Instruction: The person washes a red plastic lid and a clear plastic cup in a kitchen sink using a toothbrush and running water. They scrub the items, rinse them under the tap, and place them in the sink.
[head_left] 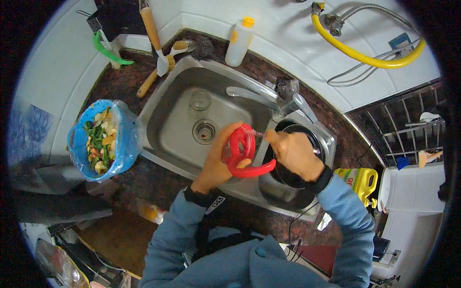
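A red plastic piece with a ring and a curved handle (254,171), perhaps a jug's lid, is held over the right edge of the sink basin (173,108). My left hand (216,162) grips it from the left, with the fingers around its side. My right hand (295,153) is closed in a fist just to the right, on a thin tool whose tip reaches the red ring; the tool is blurred, and its kind cannot be told. Below the right hand a black pan (277,169) rests in the smaller basin. A clear round glass or lid (200,100) lies in the large basin near the drain (205,132).
The metal faucet (252,95) reaches over the large basin. A blue bin (126,144) lined with plastic holds food scraps at the left. Brushes (147,83) and a yellow-capped bottle (239,43) stand behind the sink. A yellow jug (363,181) is at the right.
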`<state>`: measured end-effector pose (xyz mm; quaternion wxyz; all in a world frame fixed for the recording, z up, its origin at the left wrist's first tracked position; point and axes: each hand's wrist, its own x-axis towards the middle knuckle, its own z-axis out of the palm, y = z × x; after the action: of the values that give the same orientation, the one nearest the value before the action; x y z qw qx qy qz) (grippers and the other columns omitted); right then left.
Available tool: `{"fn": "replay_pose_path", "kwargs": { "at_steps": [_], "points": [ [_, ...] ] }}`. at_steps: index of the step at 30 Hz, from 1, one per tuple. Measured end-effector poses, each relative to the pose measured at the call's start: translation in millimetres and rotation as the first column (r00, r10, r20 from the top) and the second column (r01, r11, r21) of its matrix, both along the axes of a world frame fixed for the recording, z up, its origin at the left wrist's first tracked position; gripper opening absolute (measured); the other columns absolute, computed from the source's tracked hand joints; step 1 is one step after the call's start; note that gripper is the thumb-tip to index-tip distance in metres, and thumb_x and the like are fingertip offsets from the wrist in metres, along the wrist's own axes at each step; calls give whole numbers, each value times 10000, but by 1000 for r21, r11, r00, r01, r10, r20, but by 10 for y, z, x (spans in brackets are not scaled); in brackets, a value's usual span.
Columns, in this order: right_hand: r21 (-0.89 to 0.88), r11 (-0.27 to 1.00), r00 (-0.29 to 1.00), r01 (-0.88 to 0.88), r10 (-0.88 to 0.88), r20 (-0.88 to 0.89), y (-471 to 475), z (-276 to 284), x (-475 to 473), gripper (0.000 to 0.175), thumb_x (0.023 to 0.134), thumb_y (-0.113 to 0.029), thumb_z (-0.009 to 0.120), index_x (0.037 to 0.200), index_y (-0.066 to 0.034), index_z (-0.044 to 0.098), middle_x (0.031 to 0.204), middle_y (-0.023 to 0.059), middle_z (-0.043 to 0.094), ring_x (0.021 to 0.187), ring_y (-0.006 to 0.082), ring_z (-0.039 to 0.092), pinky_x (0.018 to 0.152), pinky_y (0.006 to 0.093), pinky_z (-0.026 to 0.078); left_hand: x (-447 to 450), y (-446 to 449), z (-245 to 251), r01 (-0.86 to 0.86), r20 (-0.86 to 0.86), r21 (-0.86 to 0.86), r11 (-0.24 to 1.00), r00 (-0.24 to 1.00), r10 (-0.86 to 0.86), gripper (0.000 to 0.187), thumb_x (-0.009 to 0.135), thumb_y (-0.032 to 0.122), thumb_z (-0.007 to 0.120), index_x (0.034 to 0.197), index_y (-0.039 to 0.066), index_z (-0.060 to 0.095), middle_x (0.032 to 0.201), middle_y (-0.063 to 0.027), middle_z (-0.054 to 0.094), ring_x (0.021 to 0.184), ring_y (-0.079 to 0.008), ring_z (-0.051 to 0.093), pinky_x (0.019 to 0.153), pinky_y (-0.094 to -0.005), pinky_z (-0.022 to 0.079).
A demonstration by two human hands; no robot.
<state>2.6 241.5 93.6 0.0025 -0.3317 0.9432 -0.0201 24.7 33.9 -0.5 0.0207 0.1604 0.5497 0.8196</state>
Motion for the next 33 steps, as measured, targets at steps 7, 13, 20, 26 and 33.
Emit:
{"fn": "replay_pose_path", "kwargs": {
  "at_steps": [7, 13, 20, 26, 33],
  "points": [
    [94, 995, 999, -27, 23, 37, -69, 31, -5, 87, 783, -101, 548, 862, -65, 554, 565, 128, 579, 514, 308, 615, 440, 429, 466, -35, -71, -3, -46, -124, -114, 992, 992, 32, 797, 699, 69, 797, 1383, 67, 387, 1356, -84, 418, 1258, -219, 434, 1021, -347, 399],
    [81, 994, 982, -80, 65, 180, -60, -91, 76, 164, 776, -109, 557, 928, -52, 546, 572, 150, 597, 530, 300, 636, 456, 399, 492, -47, -103, -44, 13, 18, 8, 1000, 1000, -13, 833, 726, 40, 786, 1428, 90, 339, 1379, -66, 434, 1249, -195, 461, 1002, -348, 449],
    [-20, 999, 990, -44, 41, -139, 24, -344, -99, 103, 774, -107, 540, 871, -71, 532, 546, 125, 571, 510, 301, 621, 432, 400, 469, -141, -185, -9, 185, 109, -115, 976, 979, -173, 820, 694, 4, 778, 1404, 80, 377, 1388, -75, 407, 1247, -186, 444, 1027, -329, 402],
    [-88, 996, 969, 20, 2, 246, -24, -376, 141, 207, 771, -91, 567, 974, -65, 594, 656, 163, 607, 585, 337, 627, 517, 428, 498, -227, -247, 106, 210, 154, 1, 978, 966, -208, 822, 688, -5, 776, 1404, 92, 382, 1396, -51, 403, 1245, -170, 445, 1028, -323, 402],
    [-27, 998, 953, -50, 39, -302, 81, -374, -127, 126, 777, -115, 547, 895, -70, 552, 540, 92, 573, 480, 263, 610, 414, 371, 459, -215, -246, 170, 282, 186, -81, 956, 946, -264, 833, 681, 18, 794, 1403, 104, 388, 1363, -44, 427, 1261, -181, 437, 1017, -329, 422]
  ]
}}
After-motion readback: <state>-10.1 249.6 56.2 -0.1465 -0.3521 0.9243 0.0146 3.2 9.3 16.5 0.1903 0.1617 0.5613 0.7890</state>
